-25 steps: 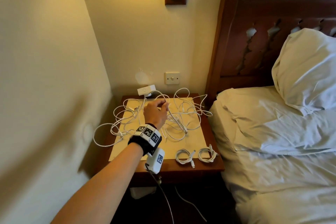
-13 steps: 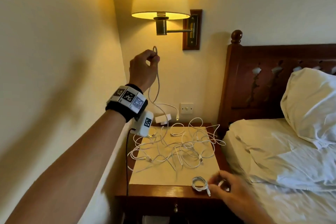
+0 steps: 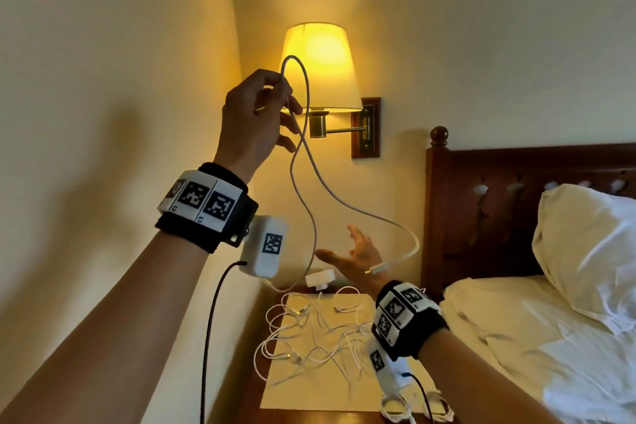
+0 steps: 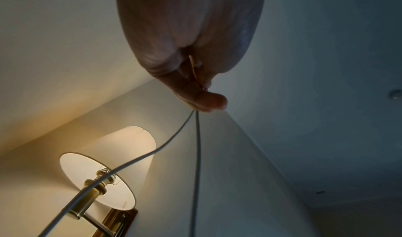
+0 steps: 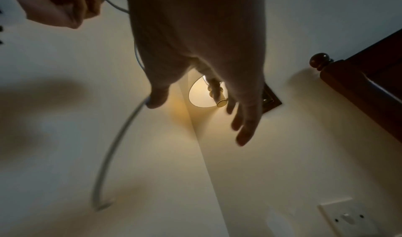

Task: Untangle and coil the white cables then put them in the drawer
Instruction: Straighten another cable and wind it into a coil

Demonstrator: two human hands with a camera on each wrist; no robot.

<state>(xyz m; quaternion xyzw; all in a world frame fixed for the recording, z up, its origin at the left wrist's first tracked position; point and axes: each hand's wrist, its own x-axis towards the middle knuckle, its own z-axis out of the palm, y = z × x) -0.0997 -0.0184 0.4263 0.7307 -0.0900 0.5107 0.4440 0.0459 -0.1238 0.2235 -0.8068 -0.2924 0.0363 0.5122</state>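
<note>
My left hand (image 3: pixel 282 95) is raised in front of the lamp and pinches a loop of one white cable (image 3: pixel 303 182) between thumb and fingers (image 4: pixel 208 101). Two strands (image 4: pixel 196 154) hang down from that pinch. One strand drops to the tangle of white cables (image 3: pixel 320 337) on the nightstand. The other curves right and ends in a plug (image 3: pixel 378 268) beside my right hand (image 3: pixel 347 248). That hand is up with spread, straight fingers and holds nothing. In the right wrist view the cable (image 5: pixel 117 146) runs past its thumb (image 5: pixel 158 99); I cannot tell whether they touch.
A lit wall lamp (image 3: pixel 318 65) hangs just behind the left hand. The nightstand (image 3: pixel 254 399) carries a cream mat (image 3: pixel 309 392), a white adapter (image 3: pixel 320 277) and coiled cables (image 3: pixel 395 406) at its front right. The bed (image 3: pixel 516 337), pillow (image 3: pixel 592 251) and dark headboard (image 3: pixel 499 203) fill the right.
My left hand has lifted the cable from the nightstand up to lamp height. My right hand has risen from the coils at the front edge towards the hanging strand.
</note>
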